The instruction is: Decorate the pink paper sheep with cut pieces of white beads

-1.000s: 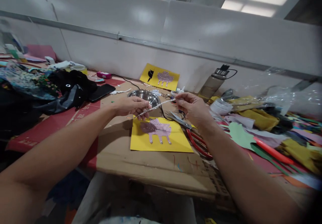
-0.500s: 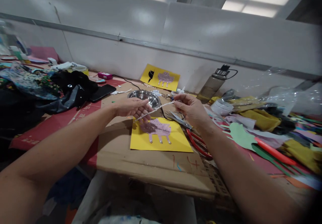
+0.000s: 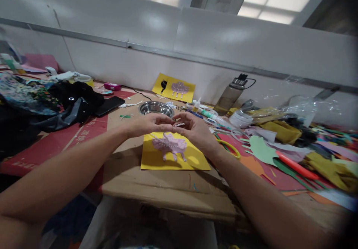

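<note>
A strand of small pearly beads (image 3: pixel 179 124) is pinched between the thumb and fingers of my right hand (image 3: pixel 191 127). My left hand (image 3: pixel 153 124) meets it fingertip to fingertip, its fingers closed on the same strand. Part of the strand hangs below the hands over a yellow card (image 3: pixel 151 161). On that card lies a pink cut-out shape (image 3: pixel 175 148) with several drip-like legs, dotted with beads. Just behind my hands stands a shiny metal bowl (image 3: pixel 156 109); its inside is partly visible.
A second yellow card (image 3: pixel 190 92) with a similar pink shape leans on the wall. To the right are a grey bottle (image 3: pixel 231 94), glue bottles, a green cut-out (image 3: pixel 260 150) and scraps. A phone (image 3: pixel 109 106) and dark fabric lie left.
My right hand has moved left and down to meet my left hand, whose open fingers have closed. The strand, stretched between them before, is now gathered at the fingertips. The view has shifted slightly.
</note>
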`<action>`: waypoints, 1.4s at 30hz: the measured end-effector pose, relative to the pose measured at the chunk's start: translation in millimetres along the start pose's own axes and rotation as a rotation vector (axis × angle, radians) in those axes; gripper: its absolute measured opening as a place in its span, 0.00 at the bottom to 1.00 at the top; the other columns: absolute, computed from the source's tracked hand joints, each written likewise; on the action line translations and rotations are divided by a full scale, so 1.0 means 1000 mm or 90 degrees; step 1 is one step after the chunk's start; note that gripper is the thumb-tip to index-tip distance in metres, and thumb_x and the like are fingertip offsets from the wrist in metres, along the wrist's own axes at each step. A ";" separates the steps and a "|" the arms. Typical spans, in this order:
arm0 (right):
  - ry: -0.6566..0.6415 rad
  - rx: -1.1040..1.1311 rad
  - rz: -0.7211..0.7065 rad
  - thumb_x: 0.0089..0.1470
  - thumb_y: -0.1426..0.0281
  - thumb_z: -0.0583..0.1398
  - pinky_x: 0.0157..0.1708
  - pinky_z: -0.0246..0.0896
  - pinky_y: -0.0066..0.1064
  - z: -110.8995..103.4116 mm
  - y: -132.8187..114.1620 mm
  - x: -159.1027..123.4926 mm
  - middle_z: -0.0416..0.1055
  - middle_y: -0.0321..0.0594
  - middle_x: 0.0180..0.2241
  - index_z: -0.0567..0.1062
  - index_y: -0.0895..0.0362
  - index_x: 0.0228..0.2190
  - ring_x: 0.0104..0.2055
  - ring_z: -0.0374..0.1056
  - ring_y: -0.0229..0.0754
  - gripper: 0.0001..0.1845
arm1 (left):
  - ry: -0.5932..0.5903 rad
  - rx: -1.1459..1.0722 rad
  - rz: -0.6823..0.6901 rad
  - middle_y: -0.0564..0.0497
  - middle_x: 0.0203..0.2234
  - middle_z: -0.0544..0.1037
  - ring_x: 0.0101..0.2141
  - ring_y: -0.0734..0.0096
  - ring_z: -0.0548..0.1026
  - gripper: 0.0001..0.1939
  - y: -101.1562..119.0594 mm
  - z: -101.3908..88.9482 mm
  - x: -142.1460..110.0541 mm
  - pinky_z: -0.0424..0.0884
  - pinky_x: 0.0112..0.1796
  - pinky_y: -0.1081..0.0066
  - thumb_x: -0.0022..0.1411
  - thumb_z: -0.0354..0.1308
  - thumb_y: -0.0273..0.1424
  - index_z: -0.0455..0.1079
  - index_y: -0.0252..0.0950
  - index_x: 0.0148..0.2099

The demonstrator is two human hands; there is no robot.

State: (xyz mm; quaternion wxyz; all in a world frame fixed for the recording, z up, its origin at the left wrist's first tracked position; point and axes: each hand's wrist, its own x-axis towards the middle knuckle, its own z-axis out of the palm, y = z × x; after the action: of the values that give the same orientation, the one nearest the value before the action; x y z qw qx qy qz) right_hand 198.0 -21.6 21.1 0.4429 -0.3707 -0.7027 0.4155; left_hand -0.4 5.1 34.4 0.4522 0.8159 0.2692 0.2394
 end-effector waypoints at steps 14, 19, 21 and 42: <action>0.095 -0.023 -0.026 0.46 0.65 0.64 0.32 0.63 0.30 0.001 -0.003 -0.003 0.72 0.36 0.30 0.72 0.56 0.34 0.31 0.67 0.36 0.12 | 0.087 -0.108 -0.057 0.52 0.24 0.76 0.28 0.74 0.75 0.10 0.007 0.005 0.000 0.68 0.34 0.71 0.56 0.60 0.35 0.69 0.33 0.32; 0.106 -0.030 -0.027 0.46 0.65 0.64 0.31 0.62 0.30 0.001 -0.002 -0.004 0.71 0.35 0.28 0.73 0.56 0.32 0.30 0.66 0.35 0.10 | 0.050 -0.151 -0.031 0.49 0.28 0.78 0.31 0.72 0.75 0.10 0.003 0.005 -0.001 0.69 0.37 0.68 0.58 0.59 0.36 0.69 0.33 0.35; 0.104 -0.034 -0.047 0.46 0.65 0.65 0.32 0.63 0.30 0.003 -0.002 -0.005 0.72 0.35 0.28 0.72 0.56 0.33 0.31 0.67 0.36 0.11 | 0.041 -0.167 -0.010 0.49 0.28 0.77 0.30 0.72 0.75 0.11 0.002 0.007 0.000 0.68 0.36 0.69 0.58 0.59 0.37 0.68 0.33 0.36; 0.081 -0.059 -0.009 0.50 0.64 0.59 0.26 0.60 0.31 0.007 -0.007 -0.007 0.69 0.34 0.21 0.73 0.55 0.29 0.24 0.63 0.36 0.07 | 0.140 -0.139 -0.014 0.56 0.20 0.67 0.20 0.81 0.64 0.11 0.007 0.015 0.002 0.59 0.21 0.77 0.55 0.61 0.35 0.67 0.32 0.34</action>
State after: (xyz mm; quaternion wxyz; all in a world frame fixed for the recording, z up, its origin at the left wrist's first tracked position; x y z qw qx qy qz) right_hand 192.8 -32.4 23.5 0.4719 -0.4113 -0.6943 0.3552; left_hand 11.5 -5.6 33.3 0.5085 0.7278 0.2985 0.3502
